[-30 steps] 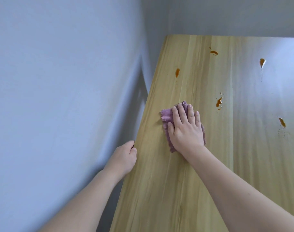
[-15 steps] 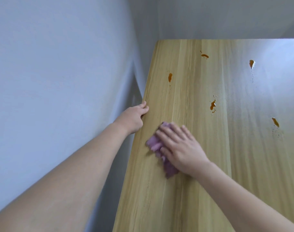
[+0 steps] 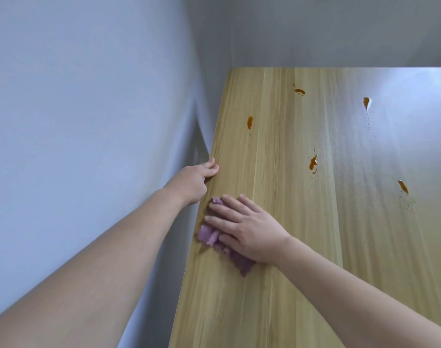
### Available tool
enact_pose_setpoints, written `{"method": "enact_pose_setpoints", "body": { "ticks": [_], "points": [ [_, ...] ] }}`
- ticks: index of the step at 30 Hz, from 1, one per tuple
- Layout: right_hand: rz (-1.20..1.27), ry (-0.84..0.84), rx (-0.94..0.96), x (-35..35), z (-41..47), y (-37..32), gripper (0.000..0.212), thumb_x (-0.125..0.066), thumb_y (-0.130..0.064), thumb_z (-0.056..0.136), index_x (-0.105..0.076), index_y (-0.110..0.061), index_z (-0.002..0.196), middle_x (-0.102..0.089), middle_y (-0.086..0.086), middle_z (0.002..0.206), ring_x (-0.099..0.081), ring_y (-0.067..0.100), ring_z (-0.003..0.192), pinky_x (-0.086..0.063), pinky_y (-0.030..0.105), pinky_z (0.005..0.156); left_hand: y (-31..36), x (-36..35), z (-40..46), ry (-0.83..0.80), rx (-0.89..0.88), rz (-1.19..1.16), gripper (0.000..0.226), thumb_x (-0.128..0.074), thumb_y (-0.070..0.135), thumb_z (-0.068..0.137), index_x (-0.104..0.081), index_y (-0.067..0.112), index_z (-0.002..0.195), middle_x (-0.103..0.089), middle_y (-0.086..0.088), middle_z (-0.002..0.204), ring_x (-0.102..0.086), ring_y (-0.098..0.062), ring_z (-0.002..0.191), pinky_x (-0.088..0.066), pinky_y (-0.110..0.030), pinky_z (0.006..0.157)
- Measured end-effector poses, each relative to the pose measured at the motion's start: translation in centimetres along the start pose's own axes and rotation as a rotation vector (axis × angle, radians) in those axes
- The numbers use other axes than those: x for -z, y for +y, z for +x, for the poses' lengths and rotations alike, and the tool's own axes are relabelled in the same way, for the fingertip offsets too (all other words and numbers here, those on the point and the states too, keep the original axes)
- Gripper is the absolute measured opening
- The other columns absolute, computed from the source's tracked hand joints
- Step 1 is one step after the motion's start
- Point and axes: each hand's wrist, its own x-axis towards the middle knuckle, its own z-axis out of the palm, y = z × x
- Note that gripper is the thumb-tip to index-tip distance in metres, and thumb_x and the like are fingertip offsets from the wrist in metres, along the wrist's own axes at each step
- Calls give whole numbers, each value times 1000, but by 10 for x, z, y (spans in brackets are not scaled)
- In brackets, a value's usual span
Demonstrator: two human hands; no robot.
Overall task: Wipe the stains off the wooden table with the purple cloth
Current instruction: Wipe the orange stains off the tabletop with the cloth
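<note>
My right hand lies flat on the purple cloth, pressing it onto the wooden table close to its left edge. The cloth pokes out from under the fingers and palm. My left hand grips the table's left edge just beyond the cloth, thumb on top. Several orange-brown stains dot the wood farther out: one near the left edge, one at the back, one in the middle, and two to the right.
A pale grey-blue wall runs close along the table's left side with a narrow gap between them. Another wall stands behind the table's far edge. Glare washes out the table's right part.
My right hand has slid the cloth back towards me and to the left edge. My left hand has moved forward along the table's edge and grips it farther out.
</note>
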Motion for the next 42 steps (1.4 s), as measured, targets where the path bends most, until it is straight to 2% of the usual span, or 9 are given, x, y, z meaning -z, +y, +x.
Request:
{"method": "enact_pose_setpoints", "body": {
  "ticks": [5,10,13,16,20,22,28,35,42],
  "points": [
    [59,35,-508,22,11,43,53,-24,-45,101,-19,-31,152,-10,-5,161,3,24,148,2,43,119,1,-1,0,-5,48,11,77,-30,-8,78,-43,37,140,-19,31,151,-28,-7,140,-33,-26,109],
    [75,66,-69,-4,-21,-65,50,-40,-40,92,-45,-26,140,-38,0,152,-21,34,144,-12,53,117,3,-2,-2,17,52,15,77,-31,-7,77,-45,38,139,-22,31,150,-28,-7,140,-31,-29,111],
    [129,-73,93,-7,-52,-80,46,-38,-39,97,-41,-33,142,-33,-6,155,-13,25,147,-4,47,119,4,-3,-4,4,67,40,80,-30,-7,76,-42,40,139,-19,32,150,-27,-8,141,-33,-31,110],
    [136,-79,-58,9,-68,-30,49,-28,-51,97,-30,-43,145,-23,-12,158,-6,16,148,-3,42,118,10,-1,-4,-9,80,105,77,-30,-4,78,-40,41,141,-18,31,151,-25,-11,142,-32,-34,111],
    [-18,-65,-391,30,-104,24,58,-25,-65,91,-28,-46,146,-27,-10,156,-25,21,137,-36,45,103,16,-1,-4,-6,92,163,76,-30,-4,81,-37,38,143,-16,28,153,-23,-15,143,-30,-38,113],
    [-33,-27,-349,24,-123,4,58,-33,-61,92,-36,-38,145,-36,-5,149,-34,23,125,-41,42,96,15,-3,-6,5,98,151,76,-30,-5,80,-36,37,143,-15,28,153,-23,-14,143,-30,-38,113],
    [71,-63,27,7,-117,-61,51,-35,-51,99,-36,-33,146,-38,-7,147,-35,22,131,-26,37,106,13,-3,-5,-7,80,136,76,-30,-5,80,-35,35,144,-14,27,154,-22,-14,144,-28,-35,114],
    [-15,-30,-359,22,-31,38,66,-9,-55,93,-28,-30,150,-21,1,159,-9,31,147,-4,47,119,11,6,1,-51,48,172,76,-27,-7,80,-37,34,144,-16,25,154,-23,-13,143,-26,-34,114],
    [68,61,-21,-8,18,-60,50,-38,-41,95,-47,-21,139,-43,3,147,-25,34,141,-18,51,116,3,9,4,-53,12,136,78,-30,-9,78,-43,34,141,-21,26,152,-25,-11,142,-27,-33,114]
  ]
}}
